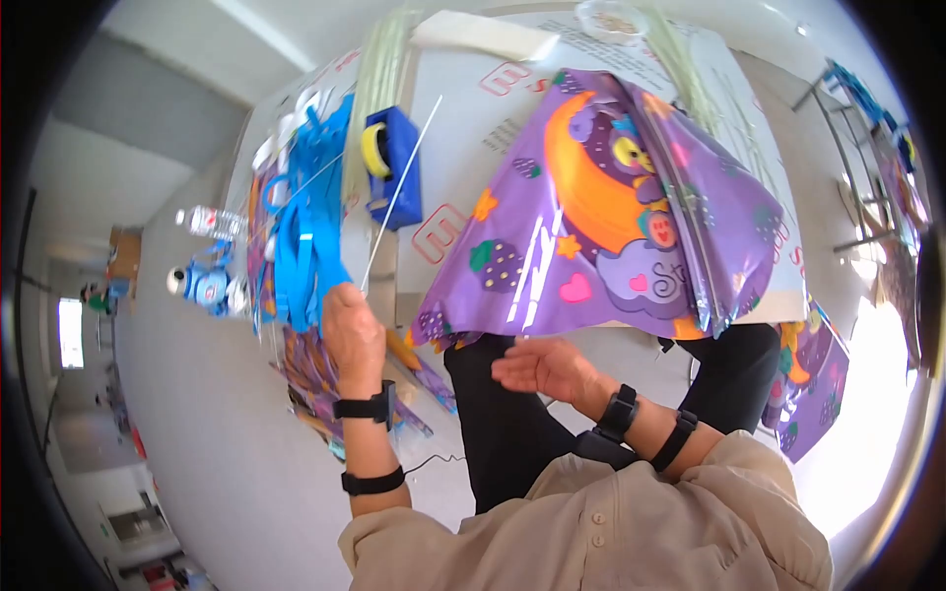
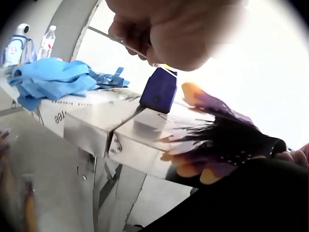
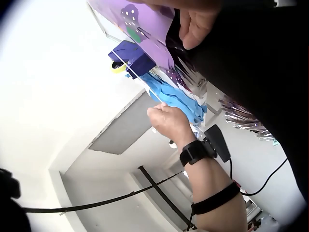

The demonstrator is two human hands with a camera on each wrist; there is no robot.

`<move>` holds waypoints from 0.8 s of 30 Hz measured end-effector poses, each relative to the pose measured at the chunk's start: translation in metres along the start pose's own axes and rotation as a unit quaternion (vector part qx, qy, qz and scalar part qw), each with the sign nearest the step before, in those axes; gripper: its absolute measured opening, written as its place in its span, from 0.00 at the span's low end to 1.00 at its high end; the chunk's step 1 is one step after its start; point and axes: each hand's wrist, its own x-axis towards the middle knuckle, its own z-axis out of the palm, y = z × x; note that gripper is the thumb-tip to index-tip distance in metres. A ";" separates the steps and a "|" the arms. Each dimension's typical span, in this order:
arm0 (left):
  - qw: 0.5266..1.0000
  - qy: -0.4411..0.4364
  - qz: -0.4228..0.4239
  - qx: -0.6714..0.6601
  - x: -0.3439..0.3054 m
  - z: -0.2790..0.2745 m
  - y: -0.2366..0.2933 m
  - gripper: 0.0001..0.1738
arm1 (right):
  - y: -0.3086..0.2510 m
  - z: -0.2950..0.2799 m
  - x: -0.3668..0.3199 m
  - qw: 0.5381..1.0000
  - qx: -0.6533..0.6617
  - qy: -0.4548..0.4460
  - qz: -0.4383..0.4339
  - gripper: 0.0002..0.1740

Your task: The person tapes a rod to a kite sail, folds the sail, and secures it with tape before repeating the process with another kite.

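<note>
My left hand point(image 1: 353, 330) grips a long thin white stick point(image 1: 403, 192) near its lower end, left of the table's front edge. From the fist the stick slants up and away, passing in front of the blue tape dispenser point(image 1: 398, 167) in the head view. A shiny purple plastic kite point(image 1: 537, 236) with a cartoon print covers the right part of the table and overhangs its front edge. Just below that edge, over my lap, is my right hand point(image 1: 552, 367), fingers extended and holding nothing. Dark fringe point(image 2: 212, 140) hangs by my leg in the left wrist view.
Blue straps point(image 1: 313, 227) lie piled on the table's left side. Bundles of pale sticks point(image 1: 379, 74), a white folded piece point(image 1: 483, 35) and a small bowl point(image 1: 611, 22) sit at the back. More purple kites point(image 1: 808, 379) hang at right.
</note>
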 end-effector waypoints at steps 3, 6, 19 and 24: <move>0.980 -0.029 -0.068 -0.186 0.038 0.000 0.022 0.05 | -0.035 0.018 -0.057 0.982 -0.187 -0.020 -0.001 0.18; 0.955 -0.039 -0.050 -0.288 0.078 0.046 0.046 0.04 | -0.088 -0.005 -0.101 0.890 -0.359 0.021 -0.280 0.15; 0.991 0.016 0.025 -0.130 0.198 0.183 0.081 0.13 | -0.314 -0.182 -0.198 0.426 -0.595 0.486 -0.479 0.26; 0.819 -0.345 -0.192 -0.417 0.154 0.137 0.103 0.22 | -0.324 -0.167 -0.187 0.363 -0.725 0.488 -0.324 0.27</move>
